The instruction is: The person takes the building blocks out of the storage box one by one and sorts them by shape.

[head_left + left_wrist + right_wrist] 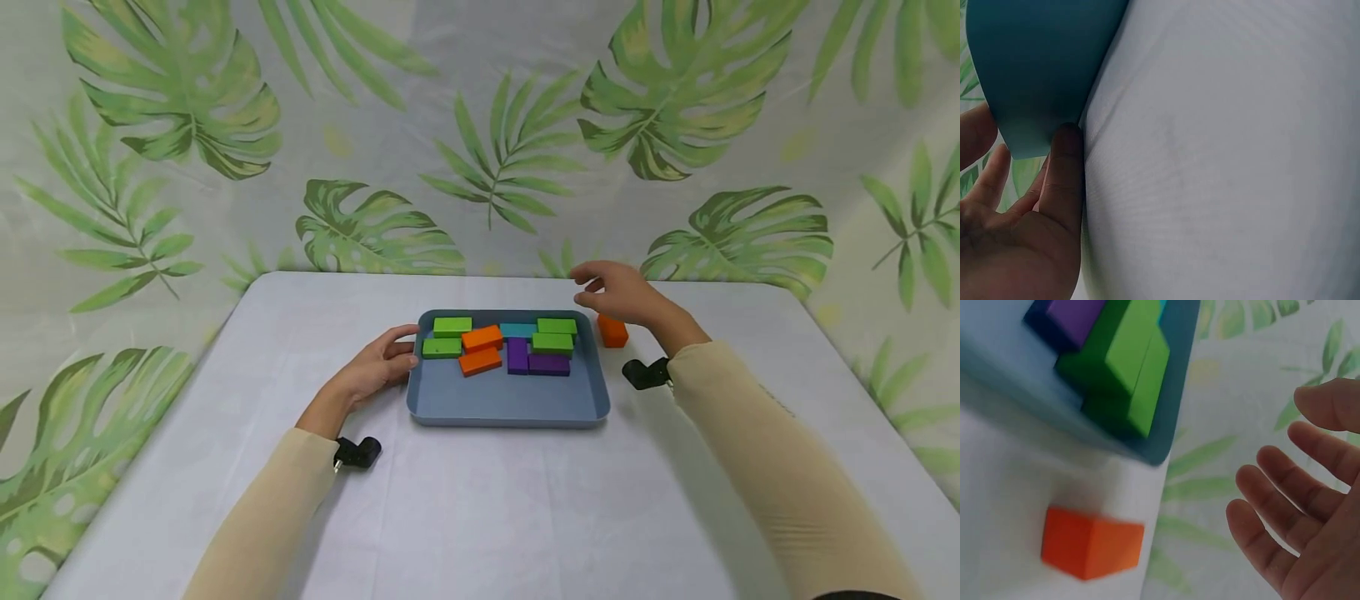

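A blue-grey tray [502, 402] with a raised rim lies on the table, holding several coloured blocks. My left hand [375, 365] touches the tray's left edge. In the left wrist view, its extended fingers [1063, 175] lie against the tray's outer wall [1041, 81]. Raised beyond the tray's back right corner, my right hand [617, 292] holds nothing; its fingers [1294, 487] are spread and slightly bent in the right wrist view. Below it, an orange block [612, 332] sits on the table just outside the tray's right rim, also visible as an orange block [1088, 544] up close.
Inside the tray's back half are two green blocks [442, 348] at left, two orange blocks [480, 362], a teal block [517, 330], two purple blocks [549, 365] and two green blocks [552, 342] at right. A white cloth [480, 517] covers the table; a leaf-patterned sheet [517, 133] hangs behind.
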Tool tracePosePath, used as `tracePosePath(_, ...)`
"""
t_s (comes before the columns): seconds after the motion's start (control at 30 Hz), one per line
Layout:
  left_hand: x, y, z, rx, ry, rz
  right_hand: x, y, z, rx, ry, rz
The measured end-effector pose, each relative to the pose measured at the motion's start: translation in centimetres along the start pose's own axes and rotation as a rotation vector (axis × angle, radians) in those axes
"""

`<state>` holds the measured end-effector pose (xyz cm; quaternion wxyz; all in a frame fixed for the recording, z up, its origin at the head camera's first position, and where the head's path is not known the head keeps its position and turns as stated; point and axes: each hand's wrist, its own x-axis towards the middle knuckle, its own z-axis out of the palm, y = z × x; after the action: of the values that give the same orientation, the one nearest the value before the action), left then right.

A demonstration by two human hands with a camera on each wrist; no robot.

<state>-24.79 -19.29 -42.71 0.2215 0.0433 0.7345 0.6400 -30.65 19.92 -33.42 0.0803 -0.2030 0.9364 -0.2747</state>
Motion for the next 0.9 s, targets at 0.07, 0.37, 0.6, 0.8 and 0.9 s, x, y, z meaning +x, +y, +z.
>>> tracePosePath(0.07, 0.1, 0.0, 0.1, -0.003, 0.003, -0.009, 0.2, -0.4, 0.3, 0.011, -0.004, -0.008)
tracePosePath(0.37, -0.2, 0.3, -0.3, -0.001, 0.026, -0.031, 2.3, -2.8, 2.2, 0.022, -0.047, -0.042)
tracePosePath(0.6, -0.1, 0.2, -0.4, -0.002, 0.018, -0.035, 4.1, -5.6, 4.4, -0.031, -0.102, -0.048)
tracePosePath(0.8, 0.0, 0.1, -0.2, -0.008, 0.017, -0.034, 4.9, -7.0, 6.0, -0.098, -0.104, 0.003)
tracePosePath(0.9, 0.1, 0.0, 0.0, -0.007, 0.013, -0.031, 5.3, -7.1, 7.0, -0.098, -0.11, 0.026)
